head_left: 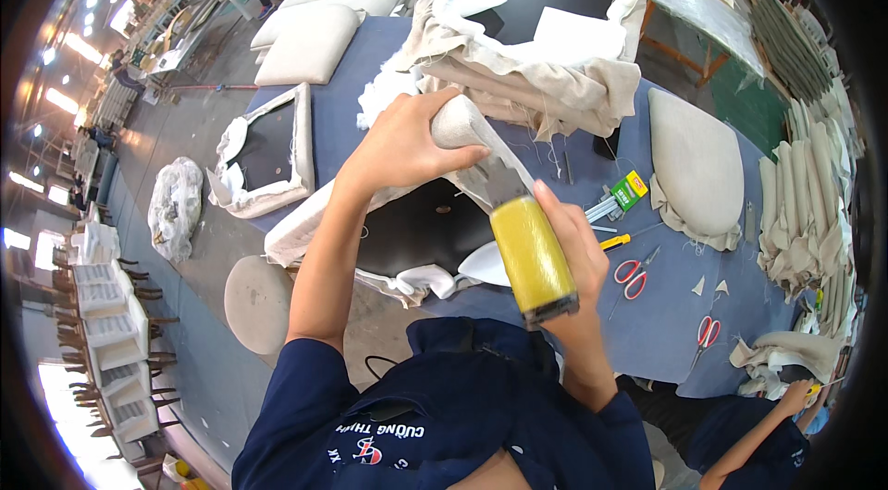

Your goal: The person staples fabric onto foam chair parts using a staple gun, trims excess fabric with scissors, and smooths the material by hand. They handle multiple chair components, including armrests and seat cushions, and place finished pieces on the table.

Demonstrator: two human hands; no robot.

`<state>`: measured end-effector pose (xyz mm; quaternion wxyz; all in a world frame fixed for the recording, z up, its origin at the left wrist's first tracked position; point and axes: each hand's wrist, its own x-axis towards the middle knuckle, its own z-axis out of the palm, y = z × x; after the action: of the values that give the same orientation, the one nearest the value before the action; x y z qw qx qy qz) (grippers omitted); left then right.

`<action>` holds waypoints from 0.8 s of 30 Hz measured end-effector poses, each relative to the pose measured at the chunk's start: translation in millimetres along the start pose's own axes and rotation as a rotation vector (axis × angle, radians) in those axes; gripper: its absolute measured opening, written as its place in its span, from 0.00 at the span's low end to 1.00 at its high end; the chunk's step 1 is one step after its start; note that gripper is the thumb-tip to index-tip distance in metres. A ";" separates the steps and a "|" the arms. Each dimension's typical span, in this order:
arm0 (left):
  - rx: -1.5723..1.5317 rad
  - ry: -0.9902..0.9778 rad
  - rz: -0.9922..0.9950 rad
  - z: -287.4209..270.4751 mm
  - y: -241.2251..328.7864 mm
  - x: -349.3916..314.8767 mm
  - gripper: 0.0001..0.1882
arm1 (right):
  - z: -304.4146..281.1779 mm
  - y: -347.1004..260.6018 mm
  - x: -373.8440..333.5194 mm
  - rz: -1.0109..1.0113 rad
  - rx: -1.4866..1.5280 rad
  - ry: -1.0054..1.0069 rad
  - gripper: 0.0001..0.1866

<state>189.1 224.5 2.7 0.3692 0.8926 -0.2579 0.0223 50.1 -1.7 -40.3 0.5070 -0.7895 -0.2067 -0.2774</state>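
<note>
My left hand (407,143) is closed over the corner of an upholstered chair seat (458,124), its thumb pressing on the beige fabric. The seat is tilted up, its black underside (416,235) facing me, with loose fabric and white padding along the edges. In my right hand (583,254) is a staple gun (534,254) with a yellow body. Its grey nose is close against the folded fabric edge near my left thumb; whether it touches, I cannot tell. My right palm hides the gun's handle.
On the blue table (583,328) to the right lie red-handled scissors (632,279), a second pair (708,333), a yellow cutter (615,242) and a green box (629,190). Stacked covered seats (527,74) stand beyond; a finished cushion (698,166) rests at right. Another person's hand (795,396) works lower right.
</note>
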 end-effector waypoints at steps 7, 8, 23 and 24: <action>-0.020 -0.018 -0.052 -1.1 6.9 -2.7 0.22 | 24.7 8.8 12.3 -0.016 0.072 0.036 0.36; -0.016 -0.012 -0.048 -0.5 7.8 -2.1 0.22 | 24.2 10.1 12.4 -0.017 0.061 0.045 0.36; 0.027 -0.012 -0.050 2.4 5.3 3.5 0.26 | 13.8 7.1 26.5 0.053 0.077 -0.056 0.35; 0.032 0.003 -0.038 3.9 4.0 3.6 0.27 | 13.6 6.0 26.3 0.067 0.075 -0.056 0.35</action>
<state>189.8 217.9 3.4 0.3558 0.9030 -0.2401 0.0206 76.9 9.6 -31.9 0.5394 -0.7837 -0.2047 -0.2301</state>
